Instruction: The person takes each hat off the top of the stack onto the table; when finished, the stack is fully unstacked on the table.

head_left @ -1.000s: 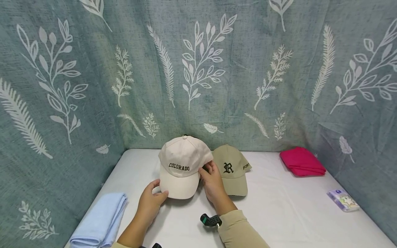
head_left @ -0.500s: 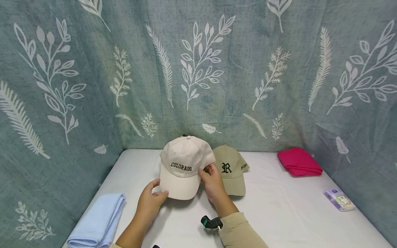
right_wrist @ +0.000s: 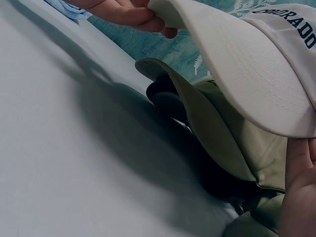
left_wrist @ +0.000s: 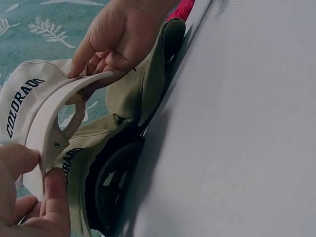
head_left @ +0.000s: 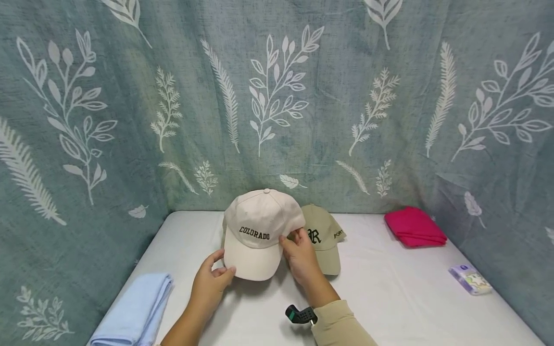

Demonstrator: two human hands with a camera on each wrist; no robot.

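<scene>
A cream baseball cap (head_left: 264, 214) lettered COLORADO faces me upright, held between both hands. My left hand (head_left: 208, 286) pinches the left edge of its brim between thumb and fingers. With thumb and fingers, my right hand (head_left: 303, 257) grips the cap's right side near the base of the brim. Behind it, mostly hidden in the head view, an olive cap (left_wrist: 91, 134) with partly visible lettering sits over a dark rounded form (left_wrist: 111, 170). To the right stands another olive cap (head_left: 326, 259) marked with a black R, partly covered by the cream cap and my right hand.
A folded light-blue towel (head_left: 134, 307) lies at the table's left edge. At the right are a folded red cloth (head_left: 415, 228) and a small purple-and-white packet (head_left: 470, 279). A patterned green curtain (head_left: 320, 120) encloses the white table (head_left: 389, 302) at the back and sides.
The cream cap has shifted slightly right with both hands, covering more of the R cap. An olive edge now shows at its left. The head view has turned a little right.
</scene>
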